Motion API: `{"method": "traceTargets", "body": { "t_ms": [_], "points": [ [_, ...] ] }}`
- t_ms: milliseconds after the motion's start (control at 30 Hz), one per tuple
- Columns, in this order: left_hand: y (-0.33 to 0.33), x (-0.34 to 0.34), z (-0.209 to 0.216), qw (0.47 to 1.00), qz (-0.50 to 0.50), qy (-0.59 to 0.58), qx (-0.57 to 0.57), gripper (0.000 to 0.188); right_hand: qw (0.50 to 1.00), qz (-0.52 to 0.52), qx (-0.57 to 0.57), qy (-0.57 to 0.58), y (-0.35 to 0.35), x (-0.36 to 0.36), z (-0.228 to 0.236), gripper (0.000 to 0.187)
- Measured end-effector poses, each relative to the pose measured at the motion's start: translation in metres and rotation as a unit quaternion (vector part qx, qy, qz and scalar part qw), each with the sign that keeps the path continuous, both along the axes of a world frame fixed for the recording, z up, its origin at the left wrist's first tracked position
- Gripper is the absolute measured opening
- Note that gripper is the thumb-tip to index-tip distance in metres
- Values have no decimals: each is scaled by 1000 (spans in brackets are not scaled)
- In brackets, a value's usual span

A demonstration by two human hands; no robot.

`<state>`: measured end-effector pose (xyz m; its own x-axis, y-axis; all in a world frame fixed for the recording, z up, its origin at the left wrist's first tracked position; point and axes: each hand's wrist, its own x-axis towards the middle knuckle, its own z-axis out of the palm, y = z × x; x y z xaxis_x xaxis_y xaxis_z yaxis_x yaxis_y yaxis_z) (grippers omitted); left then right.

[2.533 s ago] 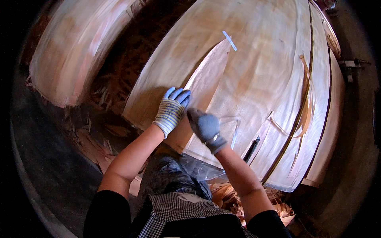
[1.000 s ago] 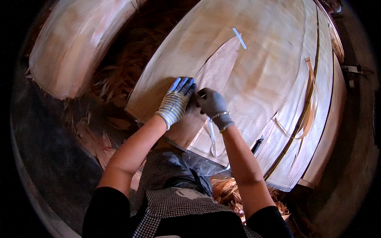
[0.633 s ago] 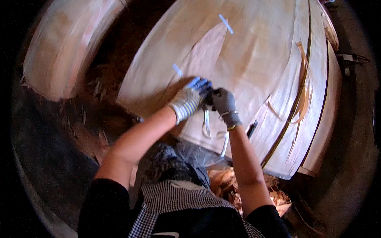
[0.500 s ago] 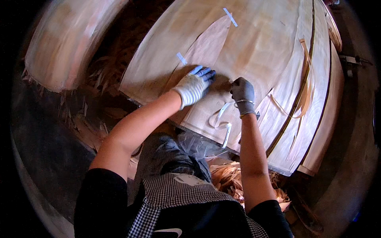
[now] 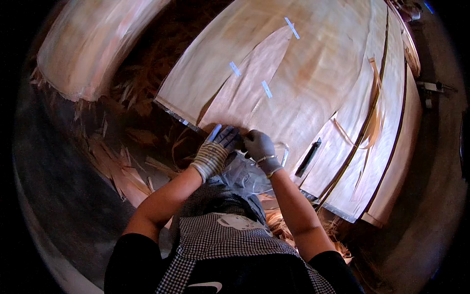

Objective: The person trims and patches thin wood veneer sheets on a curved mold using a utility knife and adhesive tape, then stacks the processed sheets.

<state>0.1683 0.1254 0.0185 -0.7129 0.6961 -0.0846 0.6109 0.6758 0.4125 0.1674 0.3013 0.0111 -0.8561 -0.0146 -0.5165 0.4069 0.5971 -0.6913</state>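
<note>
Head camera is showing the left hand [image 5: 213,152] lying by the near end of a pinkish wood patch [image 5: 247,81], its grip unclenched. The right hand [image 5: 260,148] is sitting just beside it, fingers bent; whether its grip is clamping anything, I cannot tell. The patch is lying on a wood sheet [image 5: 323,73], tape pieces [image 5: 266,89] marking its tip and sides.
</note>
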Motion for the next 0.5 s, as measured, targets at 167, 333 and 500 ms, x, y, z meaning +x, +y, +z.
{"method": "traceTargets", "body": {
  "t_ms": [167,333,500],
  "points": [
    [0,-1,1,997,60,-8,45,44,963,119,231,74,20,-30,40,21],
    [-47,-33,23,945,321,12,66,48,994,97,-52,12,-42,-64,30,15],
    [-53,-42,11,981,174,86,18,51,994,81,49,57,-75,-79,-3,18]
  ]
}}
